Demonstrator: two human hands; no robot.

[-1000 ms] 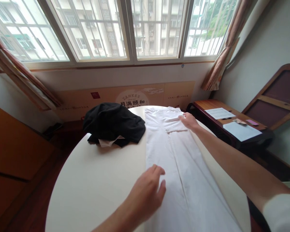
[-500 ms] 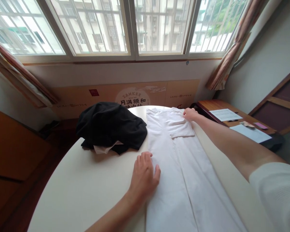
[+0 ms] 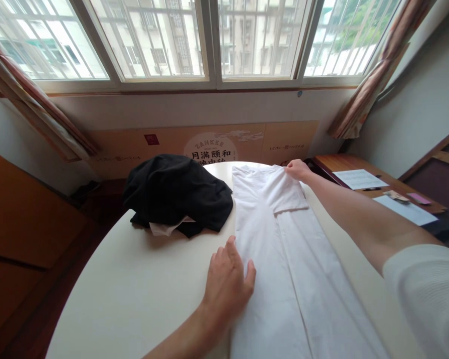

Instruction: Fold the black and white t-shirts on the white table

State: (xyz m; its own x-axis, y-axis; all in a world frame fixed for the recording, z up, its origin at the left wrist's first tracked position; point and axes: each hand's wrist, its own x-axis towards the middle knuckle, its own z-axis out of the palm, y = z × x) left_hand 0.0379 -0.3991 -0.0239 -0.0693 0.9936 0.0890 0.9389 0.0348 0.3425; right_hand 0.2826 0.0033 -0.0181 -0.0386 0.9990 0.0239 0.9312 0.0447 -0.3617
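A white T-shirt [image 3: 262, 259] lies lengthwise on the table, its side folded inward and a short sleeve [image 3: 291, 197] laid over the folded part. My right hand [image 3: 298, 170] pinches the cloth at the far right corner, by the shoulder. Over the shirt's left edge, nearer to me, is my left hand [image 3: 227, 279], holding nothing, with its thumb spread from the fingers. Whether it touches the fabric I cannot tell. To the left sits a crumpled heap of black cloth [image 3: 175, 192], from under which a pale piece [image 3: 168, 228] pokes out.
The round white table [image 3: 134, 284] has its curved edge at left and back. Beyond stands a printed cardboard panel [image 3: 134, 147] below the barred window. At right a wooden desk [image 3: 331, 163] bears papers [image 3: 361, 179] and a pink item [image 3: 419, 199].
The sleeve is smoother and pulled flatter near my right hand. My left hand has shifted slightly toward me, its thumb and index finger lifted further apart. The view has turned a little left.
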